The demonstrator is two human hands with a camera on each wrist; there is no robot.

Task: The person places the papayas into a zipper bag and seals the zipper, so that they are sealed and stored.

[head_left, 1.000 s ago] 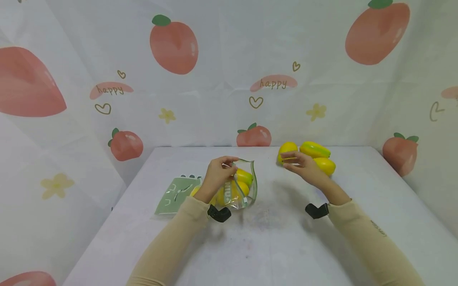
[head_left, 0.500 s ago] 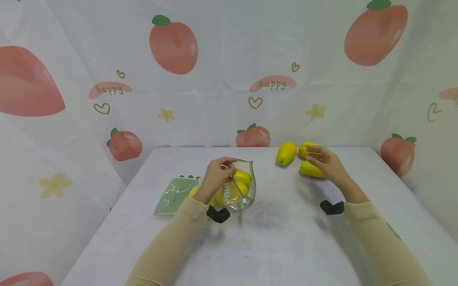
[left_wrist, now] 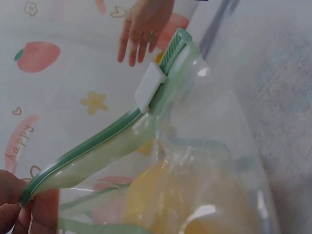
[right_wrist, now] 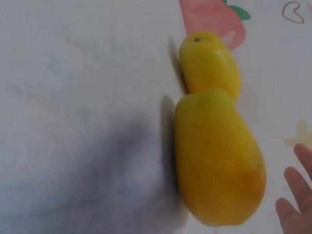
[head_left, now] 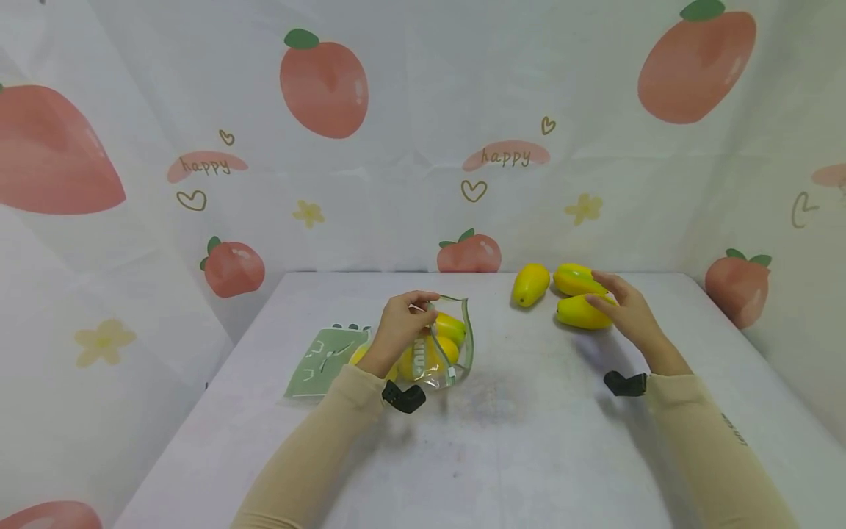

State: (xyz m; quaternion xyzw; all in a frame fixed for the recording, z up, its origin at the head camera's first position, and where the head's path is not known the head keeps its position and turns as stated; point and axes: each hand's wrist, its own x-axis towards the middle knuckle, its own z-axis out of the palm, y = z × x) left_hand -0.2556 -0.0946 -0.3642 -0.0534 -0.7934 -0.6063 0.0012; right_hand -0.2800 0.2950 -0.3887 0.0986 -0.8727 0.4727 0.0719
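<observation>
My left hand (head_left: 399, 323) pinches the top edge of a clear slider zip bag (head_left: 469, 342) with green trim, whose mouth stands open. Through its plastic show several yellow papayas (head_left: 446, 353). In the left wrist view a white slider (left_wrist: 150, 87) sits on the bag's green zip strip, and my fingertips (left_wrist: 9, 190) grip the strip lower left. With fingers spread and nothing held, my right hand (head_left: 628, 312) hovers at the right end of the front loose papaya (head_left: 578, 311). In the right wrist view that papaya (right_wrist: 219, 165) lies before another one (right_wrist: 209, 63).
Two more loose papayas lie near the table's far edge, one at left (head_left: 531, 285) and one at right (head_left: 571, 279). A flat green printed bag (head_left: 324, 364) lies on the white table (head_left: 502, 455) left of my left hand. A fruit-print cloth (head_left: 396, 206) hangs behind.
My right hand has moved right, from in front of the left loose papaya to the right end of the front one. My left hand keeps its hold on the zip bag.
</observation>
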